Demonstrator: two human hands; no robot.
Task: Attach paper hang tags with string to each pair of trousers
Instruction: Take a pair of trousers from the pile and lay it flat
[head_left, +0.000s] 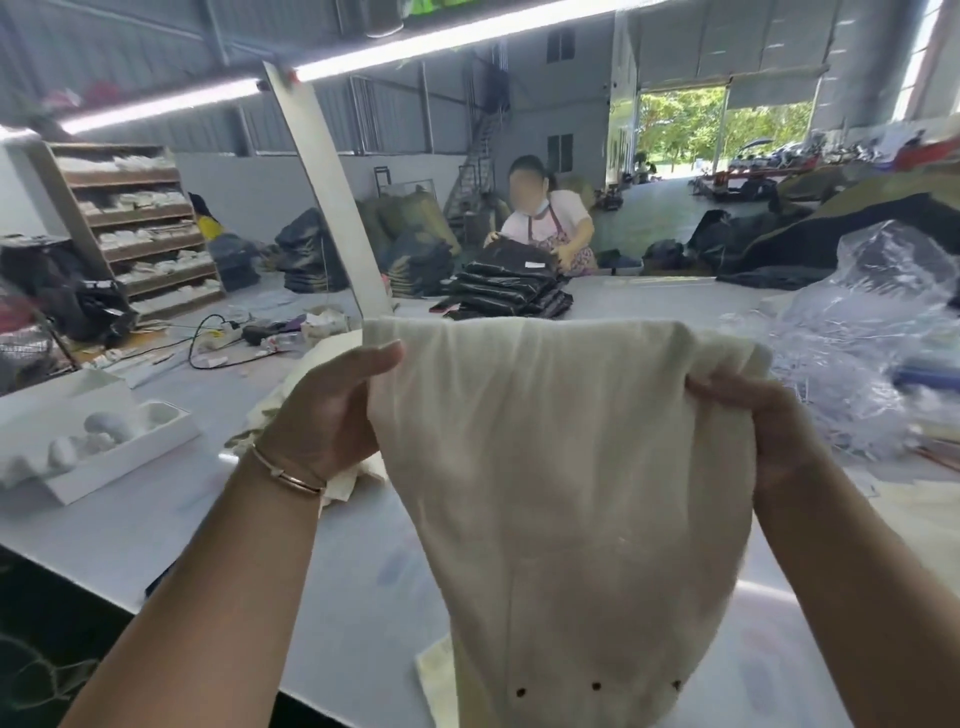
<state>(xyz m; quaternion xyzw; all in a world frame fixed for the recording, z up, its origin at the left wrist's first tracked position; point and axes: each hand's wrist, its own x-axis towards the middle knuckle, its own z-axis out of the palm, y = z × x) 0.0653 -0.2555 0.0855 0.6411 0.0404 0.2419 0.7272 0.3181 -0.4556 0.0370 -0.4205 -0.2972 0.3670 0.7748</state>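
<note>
Cream trousers (561, 467): gripped at top corners by left hand (327, 410) and right hand (769, 421), raised above table (156, 519), likely for tagging.

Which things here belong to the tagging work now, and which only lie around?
For the job: cream trousers, gripped at the top edge by the left hand and right hand.

Lying about: white tray, clear plastic bags, black packed stack, power strip.

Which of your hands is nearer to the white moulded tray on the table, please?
Left. The left hand grips the cream trousers just right of the white moulded tray; the right hand grips their far edge.
</note>
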